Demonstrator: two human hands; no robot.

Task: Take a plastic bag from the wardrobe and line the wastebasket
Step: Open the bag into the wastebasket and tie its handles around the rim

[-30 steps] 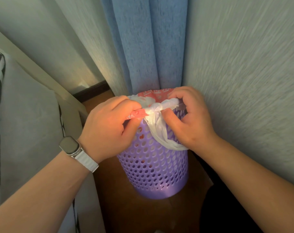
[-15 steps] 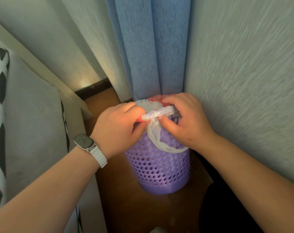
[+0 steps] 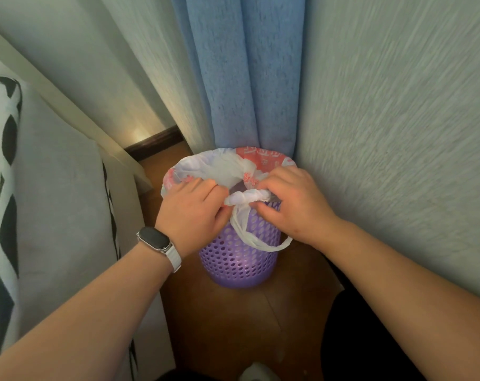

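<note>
Head view — both hands pinch the bag at the rim.

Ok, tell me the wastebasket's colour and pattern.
Purple wastebasket, perforated all over with small round holes; head view.

A blue curtain is hanging in the corner between pale textured walls; warm light is glowing on the dark baseboard above the brown wooden floor.
</note>
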